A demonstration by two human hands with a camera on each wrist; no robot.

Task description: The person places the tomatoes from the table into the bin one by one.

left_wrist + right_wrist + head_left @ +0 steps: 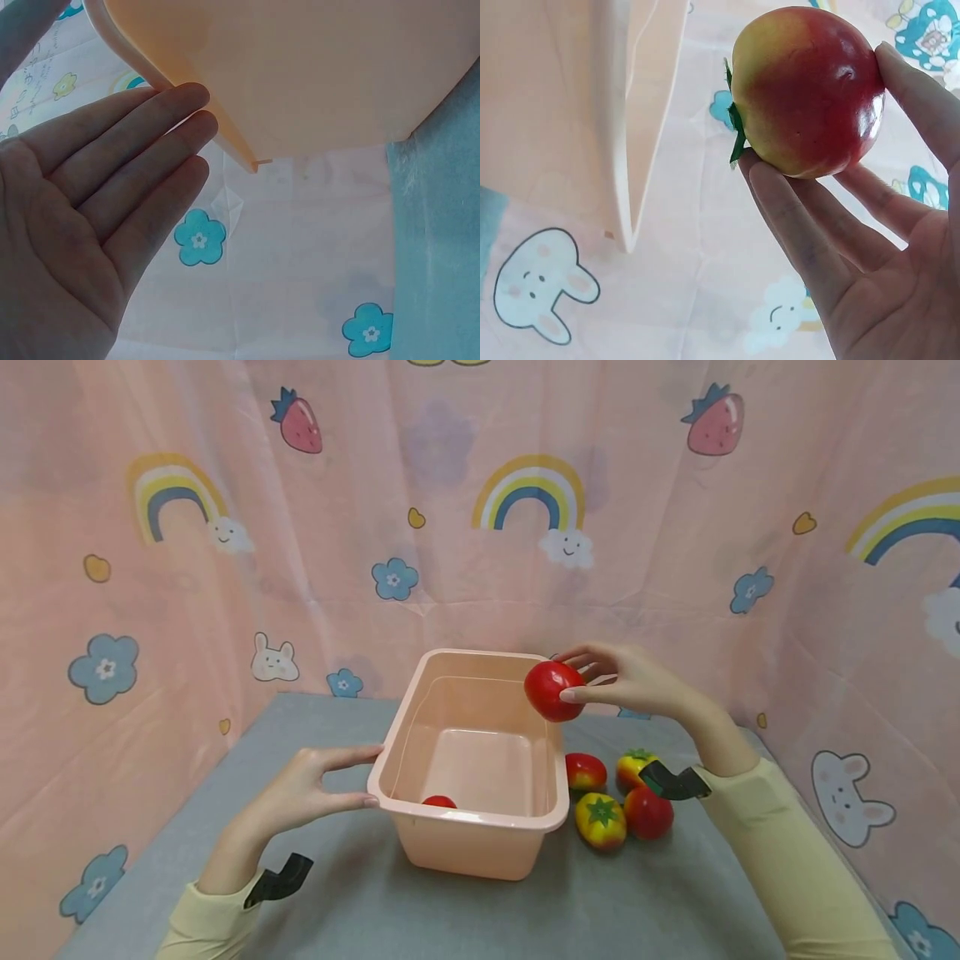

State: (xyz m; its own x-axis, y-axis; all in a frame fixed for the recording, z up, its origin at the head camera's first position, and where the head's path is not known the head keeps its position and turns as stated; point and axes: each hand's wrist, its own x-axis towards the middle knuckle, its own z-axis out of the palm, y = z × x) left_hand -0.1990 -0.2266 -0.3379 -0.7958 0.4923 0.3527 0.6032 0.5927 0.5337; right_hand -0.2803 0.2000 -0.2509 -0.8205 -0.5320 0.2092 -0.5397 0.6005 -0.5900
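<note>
My right hand (626, 681) holds a shiny red tomato (553, 691) between thumb and fingertips, above the bin's right rim. In the right wrist view, that tomato (806, 94) shows a yellow end with green leaves, pinched by the right hand (877, 262). A peach-coloured plastic bin (480, 839) stands on the table, and part of another red tomato (439, 802) shows inside its near end. On the bin's left rim rest the fingertips and thumb of my left hand (303, 789). The left wrist view shows that hand (90, 202) with straight fingers along the rim's outer side.
Several more tomatoes lie right of the bin, among them a yellow-green one (601, 821) and a red one (648, 813). Grey cloth (337, 893) covers the table. A pink printed curtain (480, 577) hangs behind and at both sides.
</note>
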